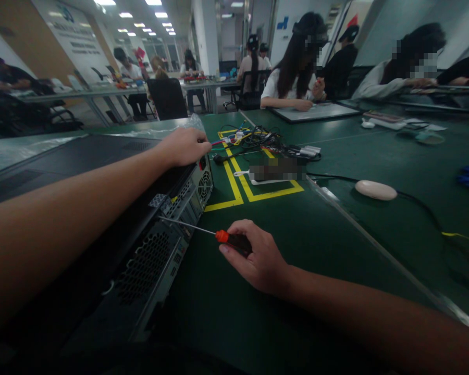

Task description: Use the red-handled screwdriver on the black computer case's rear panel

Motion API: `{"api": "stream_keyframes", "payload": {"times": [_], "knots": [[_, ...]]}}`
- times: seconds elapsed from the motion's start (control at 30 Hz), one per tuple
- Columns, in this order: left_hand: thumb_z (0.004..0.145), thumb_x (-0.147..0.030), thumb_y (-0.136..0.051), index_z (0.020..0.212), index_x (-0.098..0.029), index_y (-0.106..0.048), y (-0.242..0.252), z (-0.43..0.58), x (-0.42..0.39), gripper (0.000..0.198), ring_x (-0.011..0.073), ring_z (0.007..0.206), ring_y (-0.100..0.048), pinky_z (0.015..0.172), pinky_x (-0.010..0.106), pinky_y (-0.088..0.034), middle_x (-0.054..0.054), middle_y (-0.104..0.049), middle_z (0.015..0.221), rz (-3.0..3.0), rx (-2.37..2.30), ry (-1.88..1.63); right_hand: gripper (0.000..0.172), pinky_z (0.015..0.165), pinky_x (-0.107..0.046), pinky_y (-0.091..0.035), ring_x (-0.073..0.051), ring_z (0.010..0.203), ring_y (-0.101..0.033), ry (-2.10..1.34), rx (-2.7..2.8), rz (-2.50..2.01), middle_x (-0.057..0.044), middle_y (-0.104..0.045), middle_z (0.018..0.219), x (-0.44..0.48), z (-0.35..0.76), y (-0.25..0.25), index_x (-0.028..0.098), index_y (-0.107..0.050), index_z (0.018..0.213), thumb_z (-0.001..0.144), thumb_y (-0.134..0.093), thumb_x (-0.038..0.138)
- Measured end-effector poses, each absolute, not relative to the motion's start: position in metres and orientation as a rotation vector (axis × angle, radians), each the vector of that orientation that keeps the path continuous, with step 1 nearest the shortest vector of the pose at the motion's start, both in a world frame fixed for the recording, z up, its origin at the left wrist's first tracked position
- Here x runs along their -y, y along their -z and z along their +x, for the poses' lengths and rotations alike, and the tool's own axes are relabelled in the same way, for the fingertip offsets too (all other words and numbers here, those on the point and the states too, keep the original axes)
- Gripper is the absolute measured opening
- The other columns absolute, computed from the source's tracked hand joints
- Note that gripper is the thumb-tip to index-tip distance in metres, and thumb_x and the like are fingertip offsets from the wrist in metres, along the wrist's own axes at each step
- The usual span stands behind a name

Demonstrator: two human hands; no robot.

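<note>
A black desktop computer case lies at the left, its metal rear panel with vents and ports turned toward the right. My left hand is closed at the far rear corner of the case, fingers curled over the edge; the fingertips are partly hidden. In my right hand is a screwdriver with a red and dark handle, gripped between thumb and fingers. The shaft points left, and its tip meets the rear panel near a small perforated metal bracket. The screw itself is too small to make out.
Beyond the case lies a tangle of cables on the green table. A phone-like dark object sits within yellow tape. A pale oval cord piece is at right. A person works across the table.
</note>
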State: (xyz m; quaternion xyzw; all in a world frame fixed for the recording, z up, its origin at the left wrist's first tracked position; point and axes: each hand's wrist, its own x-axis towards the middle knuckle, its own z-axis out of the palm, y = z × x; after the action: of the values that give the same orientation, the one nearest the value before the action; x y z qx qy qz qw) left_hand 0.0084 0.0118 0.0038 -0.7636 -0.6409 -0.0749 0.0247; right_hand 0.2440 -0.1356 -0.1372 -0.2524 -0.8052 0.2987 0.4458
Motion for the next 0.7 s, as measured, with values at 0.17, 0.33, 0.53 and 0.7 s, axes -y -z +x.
{"api": "stream_keyframes", "payload": {"times": [0.17,0.33,0.53,0.7], "knots": [[0.09,-0.046,-0.044,0.119,-0.022,-0.08,-0.0034,0.0072,-0.0132,0.052,0.0329,0.113,-0.066,0.096,0.042,-0.05,0.013,-0.076,0.12,-2.365,1.97,0.206,0.015,0.067,-0.027,-0.051,-0.014,0.074,-0.062,-0.697,1.998,-0.62,-0.003,-0.069,0.097,0.1339,0.243,0.1403,0.021,-0.059,0.109,0.097,-0.067,0.02],[0.09,-0.046,-0.044,0.118,-0.023,-0.08,-0.0017,0.0062,-0.0144,0.051,0.0332,0.113,-0.067,0.095,0.042,-0.05,0.013,-0.076,0.12,-2.358,1.959,0.227,0.014,0.068,-0.028,-0.052,-0.015,0.076,-0.063,-0.704,1.993,-0.621,-0.004,-0.069,0.098,0.1337,0.2427,0.14,0.022,-0.06,0.11,0.098,-0.067,0.021],[0.091,-0.045,-0.043,0.117,-0.022,-0.08,-0.0019,0.0068,-0.0139,0.051,0.0321,0.113,-0.067,0.094,0.04,-0.05,0.012,-0.076,0.121,-2.342,1.973,0.215,0.015,0.068,-0.027,-0.052,-0.014,0.075,-0.063,-0.71,1.994,-0.618,-0.003,-0.069,0.097,0.1339,0.2434,0.1407,0.021,-0.06,0.11,0.098,-0.068,0.022],[0.091,-0.044,-0.045,0.116,-0.024,-0.081,-0.0017,0.0074,-0.0134,0.048,0.0331,0.113,-0.067,0.097,0.043,-0.05,0.012,-0.077,0.119,-2.351,1.968,0.236,0.014,0.068,-0.027,-0.052,-0.015,0.075,-0.063,-0.709,2.0,-0.627,-0.004,-0.07,0.098,0.134,0.2432,0.1393,0.021,-0.06,0.111,0.098,-0.067,0.023]]}}
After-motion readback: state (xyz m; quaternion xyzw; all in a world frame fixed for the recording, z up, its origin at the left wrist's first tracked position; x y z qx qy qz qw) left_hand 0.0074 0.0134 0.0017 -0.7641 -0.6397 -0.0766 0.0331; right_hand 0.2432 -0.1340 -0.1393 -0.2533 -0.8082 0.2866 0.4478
